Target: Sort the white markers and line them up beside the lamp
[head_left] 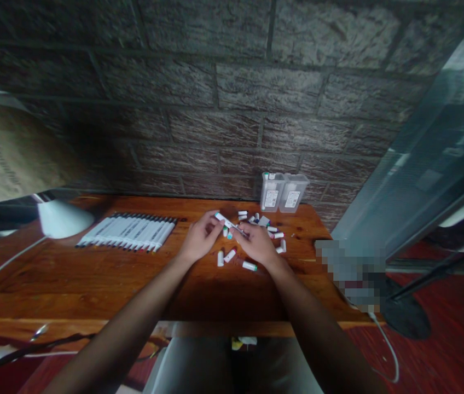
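Between my two hands is a white marker (224,220) with a teal end, tilted down to the right. My left hand (202,236) pinches it near the teal end. The fingers of my right hand (256,242) close on its lower right end, where a dark part shows; they partly hide that end. Several loose white marker caps with coloured ends lie around and under my hands, among them a green-ended cap (249,266), a red-ended cap (230,255) and an upright-looking white cap (220,258).
A neat row of white markers (127,232) lies on the wooden table (133,284) at left. Behind the caps, two clear plastic boxes (282,192) stand against the stone wall (199,131); the left one holds something white and green. A lamp (62,219) stands far left.
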A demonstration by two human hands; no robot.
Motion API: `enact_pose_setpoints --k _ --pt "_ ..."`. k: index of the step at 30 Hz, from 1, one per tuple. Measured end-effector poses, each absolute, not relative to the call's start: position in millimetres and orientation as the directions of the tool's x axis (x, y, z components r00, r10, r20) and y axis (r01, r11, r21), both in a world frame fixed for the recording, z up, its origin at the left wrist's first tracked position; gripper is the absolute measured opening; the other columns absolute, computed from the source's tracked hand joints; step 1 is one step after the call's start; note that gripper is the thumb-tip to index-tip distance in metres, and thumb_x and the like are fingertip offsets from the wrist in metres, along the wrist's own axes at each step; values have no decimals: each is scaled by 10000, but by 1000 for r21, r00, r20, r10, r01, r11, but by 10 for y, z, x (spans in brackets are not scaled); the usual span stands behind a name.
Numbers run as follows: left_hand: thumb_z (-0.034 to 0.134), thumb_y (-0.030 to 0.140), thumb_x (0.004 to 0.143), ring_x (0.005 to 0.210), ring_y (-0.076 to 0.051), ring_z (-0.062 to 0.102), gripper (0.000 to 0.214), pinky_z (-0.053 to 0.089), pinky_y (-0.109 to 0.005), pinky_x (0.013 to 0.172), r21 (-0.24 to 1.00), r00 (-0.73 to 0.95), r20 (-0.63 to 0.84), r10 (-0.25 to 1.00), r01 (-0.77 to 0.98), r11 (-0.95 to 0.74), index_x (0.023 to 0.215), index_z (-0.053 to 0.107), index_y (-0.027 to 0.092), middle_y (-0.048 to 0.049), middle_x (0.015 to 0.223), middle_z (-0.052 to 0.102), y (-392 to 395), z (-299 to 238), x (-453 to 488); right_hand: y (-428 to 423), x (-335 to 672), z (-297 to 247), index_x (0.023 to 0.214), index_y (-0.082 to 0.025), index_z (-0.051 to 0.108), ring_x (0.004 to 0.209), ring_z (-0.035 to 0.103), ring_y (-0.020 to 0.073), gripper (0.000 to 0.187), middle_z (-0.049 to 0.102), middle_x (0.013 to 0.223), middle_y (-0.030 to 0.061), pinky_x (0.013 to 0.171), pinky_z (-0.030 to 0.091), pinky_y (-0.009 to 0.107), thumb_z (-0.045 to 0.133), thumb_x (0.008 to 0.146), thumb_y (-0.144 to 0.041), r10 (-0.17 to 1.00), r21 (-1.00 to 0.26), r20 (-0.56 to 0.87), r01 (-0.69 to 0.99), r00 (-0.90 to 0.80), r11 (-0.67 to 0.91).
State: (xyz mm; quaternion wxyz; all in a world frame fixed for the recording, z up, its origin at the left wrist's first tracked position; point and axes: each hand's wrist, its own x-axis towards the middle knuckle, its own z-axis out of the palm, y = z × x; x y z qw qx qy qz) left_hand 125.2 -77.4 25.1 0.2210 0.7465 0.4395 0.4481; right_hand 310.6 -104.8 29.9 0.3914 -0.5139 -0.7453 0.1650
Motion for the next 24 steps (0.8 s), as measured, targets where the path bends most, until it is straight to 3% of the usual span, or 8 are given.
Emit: enact_pose_setpoints --k 24 --pt "498 475 900 673 -151 636 475 474 -251 665 647 332 386 861 568 -509 1260 506 164 -8 773 694 -834 271 1256 -1068 3104 291 638 -189 543 551 488 107 357 540 566 -18 561 304 229 506 918 -409 891 -582 386 687 -237 435"
